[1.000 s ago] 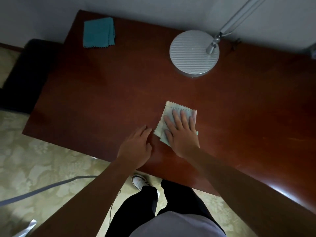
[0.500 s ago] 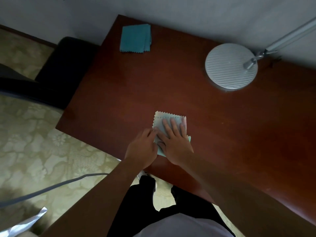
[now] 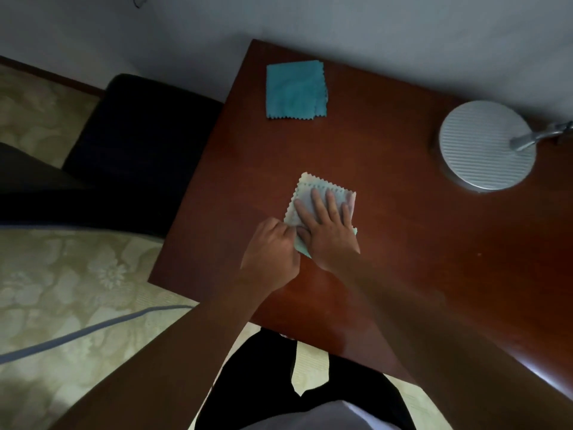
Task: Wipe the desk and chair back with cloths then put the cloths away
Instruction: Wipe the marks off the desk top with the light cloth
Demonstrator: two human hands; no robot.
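Note:
A pale green cloth (image 3: 310,189) with zigzag edges lies folded on the dark red wooden desk (image 3: 387,243). My right hand (image 3: 325,228) lies flat on it with straight fingers, pressing it down. My left hand (image 3: 273,249) sits against the cloth's left edge with curled fingers that pinch that edge. A teal cloth (image 3: 294,90) lies folded near the desk's far left corner, apart from both hands.
A round silver lamp base (image 3: 483,145) with its arm stands at the far right of the desk. A dark chair (image 3: 136,150) stands left of the desk on a patterned floor. A grey cable (image 3: 93,330) runs across the floor.
My left hand slid right from the bare desk to the pale cloth's left edge and curled onto it. My right hand stayed flat on the cloth. The view shifted left.

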